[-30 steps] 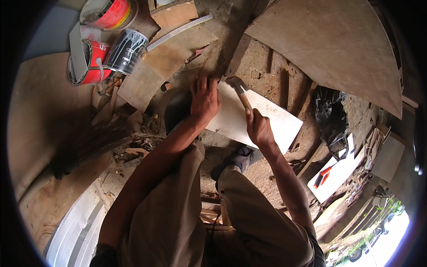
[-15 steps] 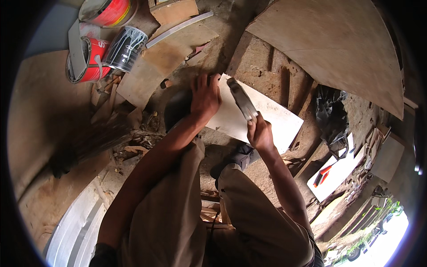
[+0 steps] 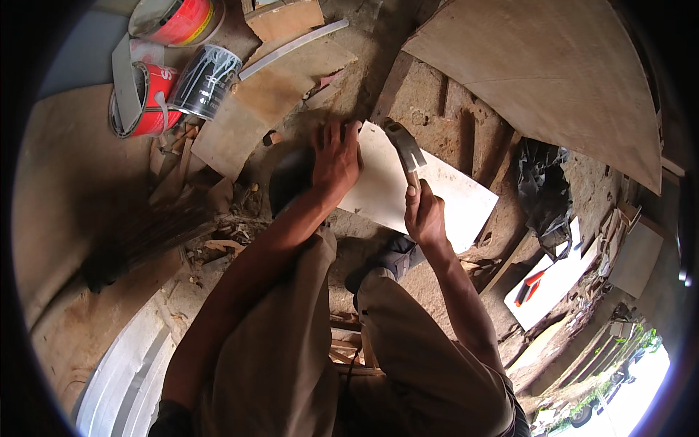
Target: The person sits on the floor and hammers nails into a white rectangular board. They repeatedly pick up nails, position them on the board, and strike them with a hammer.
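Note:
A pale rectangular board (image 3: 455, 200) lies tilted in front of my knees. My left hand (image 3: 337, 156) grips its left end, fingers bent at the far left corner; the thumb is partly hidden. In my right hand (image 3: 426, 215) is a claw hammer (image 3: 405, 146), held by its handle with the fist closed. The metal head hangs over the board near its far left corner, claw toward me. Whether the hammer touches the board I cannot tell. Any nail under the head is too small to make out.
Paint cans (image 3: 207, 81) stand at the far left among wood scraps. A large curved panel (image 3: 539, 80) leans at the far right. Red-handled pliers (image 3: 528, 288) rest on a white offcut (image 3: 553, 280) near a black plastic bag (image 3: 544, 191). A broom-like bundle (image 3: 156, 237) lies left.
The hammer head has swung slightly to the right and turned, so its claw now shows clearly. My left hand and the board have stayed almost in place.

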The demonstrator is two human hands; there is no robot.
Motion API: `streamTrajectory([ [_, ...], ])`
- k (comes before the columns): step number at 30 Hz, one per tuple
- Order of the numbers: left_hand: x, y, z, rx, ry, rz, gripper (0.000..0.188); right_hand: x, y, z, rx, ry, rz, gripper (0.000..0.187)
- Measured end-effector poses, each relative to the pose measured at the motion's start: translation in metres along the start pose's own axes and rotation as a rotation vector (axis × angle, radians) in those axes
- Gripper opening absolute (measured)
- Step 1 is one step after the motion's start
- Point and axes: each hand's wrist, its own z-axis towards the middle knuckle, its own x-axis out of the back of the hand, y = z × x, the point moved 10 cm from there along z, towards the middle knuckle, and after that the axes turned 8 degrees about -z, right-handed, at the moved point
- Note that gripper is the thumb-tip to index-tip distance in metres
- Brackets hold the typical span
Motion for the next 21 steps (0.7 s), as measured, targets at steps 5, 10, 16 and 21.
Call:
streamTrajectory([
  [5,-0.006,0.001,0.002,0.040,-0.052,-0.055,0.041,0.006,-0.018,0.010,0.235,0.094,-0.246,0.032],
  [10,-0.001,0.005,-0.001,0.005,0.022,-0.074,0.037,0.002,-0.025,-0.006,0.321,0.084,-0.273,0.025],
  [16,0.001,0.010,0.001,-0.038,0.044,-0.061,0.038,-0.006,-0.029,-0.026,0.590,0.329,-0.566,0.025],
  [21,0.002,0.004,-0.003,0.006,0.005,-0.092,0.039,0.000,0.000,0.003,0.107,-0.017,-0.040,0.021],
])
